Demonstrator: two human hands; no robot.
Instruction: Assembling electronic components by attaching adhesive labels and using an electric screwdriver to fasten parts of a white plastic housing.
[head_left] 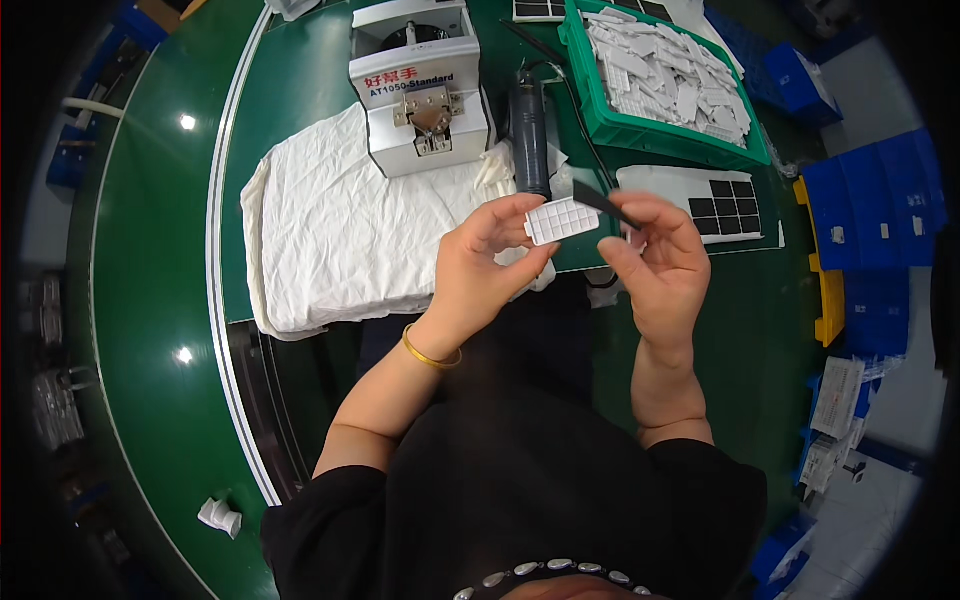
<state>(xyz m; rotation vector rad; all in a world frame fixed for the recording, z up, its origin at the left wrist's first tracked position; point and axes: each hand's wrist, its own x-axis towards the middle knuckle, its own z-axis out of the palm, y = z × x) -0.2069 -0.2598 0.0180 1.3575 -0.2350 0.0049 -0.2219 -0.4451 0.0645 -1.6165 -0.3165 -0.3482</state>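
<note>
Between the thumb and fingers of my left hand (487,258) is a small white plastic part (562,221), rectangular, with a ribbed grid on its face. My right hand (662,262) pinches a thin dark blade-like tool (604,204), whose tip lies close to the part's upper right corner. Whether the tip touches the part I cannot tell, as the right fingers are slightly blurred. Just beyond my hands lies a black cylindrical hand tool (528,135) with a cable. A white cloth pad (335,230) spreads to the left of them.
A grey-white bench machine (425,90) stands at the back of the cloth. At the back right, a green crate (690,152) holds many white plastic parts. White sheets with black square pads (725,208) lie in front of it. Blue bins (875,205) line the right side.
</note>
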